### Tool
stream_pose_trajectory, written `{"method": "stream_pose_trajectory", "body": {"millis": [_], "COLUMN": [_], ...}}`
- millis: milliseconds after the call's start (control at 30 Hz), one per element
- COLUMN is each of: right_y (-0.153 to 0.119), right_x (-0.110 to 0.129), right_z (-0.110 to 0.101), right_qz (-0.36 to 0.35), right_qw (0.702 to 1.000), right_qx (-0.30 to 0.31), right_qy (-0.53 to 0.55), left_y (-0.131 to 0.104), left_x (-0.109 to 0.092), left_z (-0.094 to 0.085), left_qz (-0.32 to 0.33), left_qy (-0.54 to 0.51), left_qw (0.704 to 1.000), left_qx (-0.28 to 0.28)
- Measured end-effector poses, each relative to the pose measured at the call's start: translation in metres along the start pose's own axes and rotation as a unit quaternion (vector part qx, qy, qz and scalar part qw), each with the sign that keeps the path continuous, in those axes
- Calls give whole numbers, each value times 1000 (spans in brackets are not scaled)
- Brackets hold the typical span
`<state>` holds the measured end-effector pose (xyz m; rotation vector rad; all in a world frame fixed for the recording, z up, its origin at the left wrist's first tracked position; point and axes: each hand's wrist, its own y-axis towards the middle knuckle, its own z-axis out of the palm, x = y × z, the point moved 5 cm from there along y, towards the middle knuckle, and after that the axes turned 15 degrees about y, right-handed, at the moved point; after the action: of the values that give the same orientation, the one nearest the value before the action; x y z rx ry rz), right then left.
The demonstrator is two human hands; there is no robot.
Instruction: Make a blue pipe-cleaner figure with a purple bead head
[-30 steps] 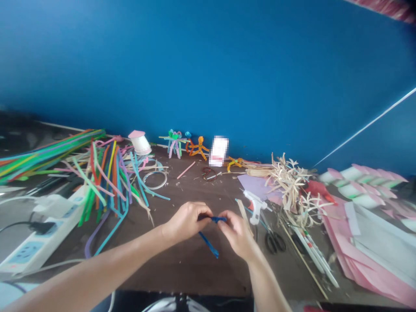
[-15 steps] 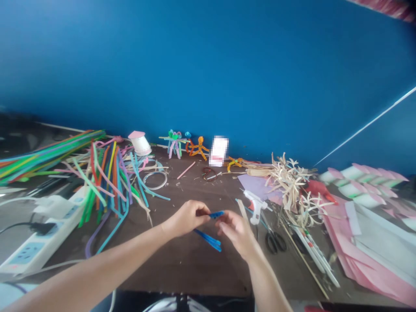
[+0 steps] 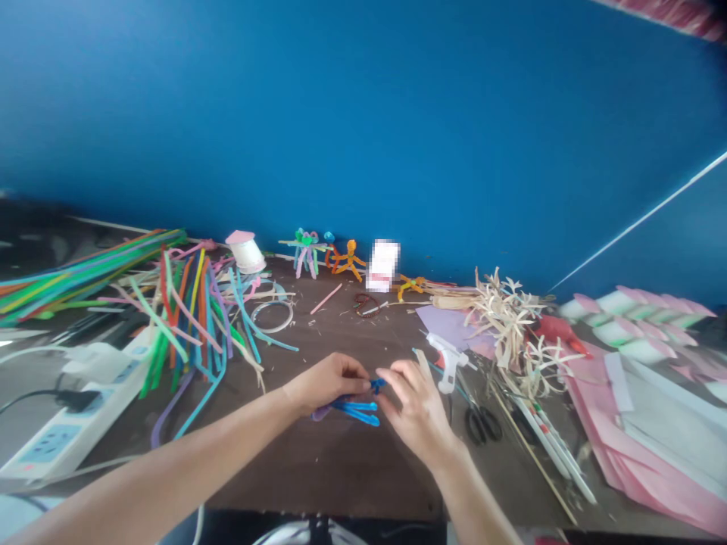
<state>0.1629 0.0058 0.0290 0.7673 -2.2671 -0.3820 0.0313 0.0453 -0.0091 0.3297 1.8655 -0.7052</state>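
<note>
Above the middle of the dark table, my left hand [image 3: 334,384] pinches a blue pipe-cleaner piece [image 3: 377,386] from the left. The fingertips of my right hand [image 3: 410,397] close on its right side. Several bright blue strands [image 3: 359,412] stick out to the right below my left fingers, and a bit of purple [image 3: 321,413] shows under that hand. How the blue strands join the pinched part is hidden by my fingers.
A pile of coloured pipe cleaners [image 3: 198,303] and a power strip [image 3: 51,443] lie at left. Right of my hands are a white glue gun [image 3: 450,362], black scissors [image 3: 482,424], white pens [image 3: 560,446] and pink paper [image 3: 619,446]. Orange figures [image 3: 349,260] stand along the wall.
The blue strands have swung up and left, and purple now shows beneath my left hand. My right fingers have shifted around the small blue piece.
</note>
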Motion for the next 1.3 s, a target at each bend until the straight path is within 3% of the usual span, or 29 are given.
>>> {"method": "stream_pose_trajectory", "body": {"millis": [133, 467, 733, 967, 1167, 1300], "right_y": [0, 3, 5, 5, 4, 6], "right_x": [1, 0, 6, 10, 8, 5], "right_z": [0, 1, -1, -1, 1, 1], "right_qz": [7, 86, 75, 86, 110, 129], "right_qw": [1000, 992, 992, 994, 992, 988], "right_qx": [17, 28, 28, 39, 29, 21], "right_qy": [24, 92, 96, 60, 62, 81], "left_y": [0, -4, 0, 3, -3, -11], "left_x": [-1, -14, -9, -8, -18, -28], "left_z": [-1, -8, -3, -4, -5, -3], "left_qz": [11, 72, 45, 65, 99, 164], "left_qy": [30, 190, 112, 122, 222, 329], "left_qw": [999, 972, 992, 989, 962, 911], "left_qx": [-11, -117, -19, -51, -122, -186]}}
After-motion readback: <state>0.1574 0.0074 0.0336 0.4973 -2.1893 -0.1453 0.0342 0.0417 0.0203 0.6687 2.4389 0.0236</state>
